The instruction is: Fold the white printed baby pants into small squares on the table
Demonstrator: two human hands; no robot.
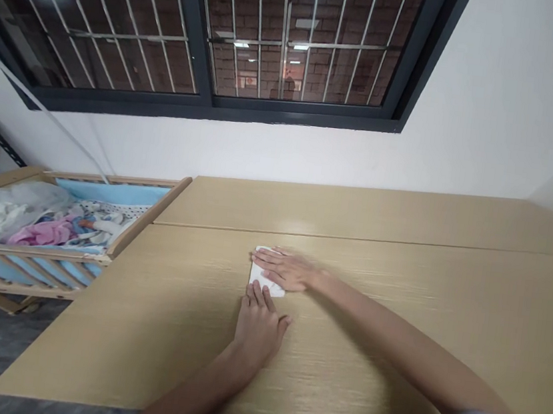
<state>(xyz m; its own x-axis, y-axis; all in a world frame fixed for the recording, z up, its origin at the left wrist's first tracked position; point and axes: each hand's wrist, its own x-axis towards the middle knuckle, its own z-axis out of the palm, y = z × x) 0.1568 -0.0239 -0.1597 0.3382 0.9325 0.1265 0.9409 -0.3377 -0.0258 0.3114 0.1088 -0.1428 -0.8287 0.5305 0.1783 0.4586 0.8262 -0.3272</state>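
Observation:
A small white square (258,274), which looks like folded paper or cloth, lies flat on the pale wood-grain table (181,329). My right hand (289,270) rests palm down across its upper right part, with the fingers stretched out towards the left. From below, my left hand (260,319) reaches its lower edge; the fingertips touch it there and the thumb points off to the right. Neither hand is closed around anything. Part of the white square is hidden beneath my fingers.
Left of the table stands a wooden crib (148,221) with blue lining, holding pink and white cloths (46,232) and a clear plastic bag (10,198). Behind the table rises a white wall (273,149) with a dark-framed, barred window (298,112). A seam crosses the tabletop.

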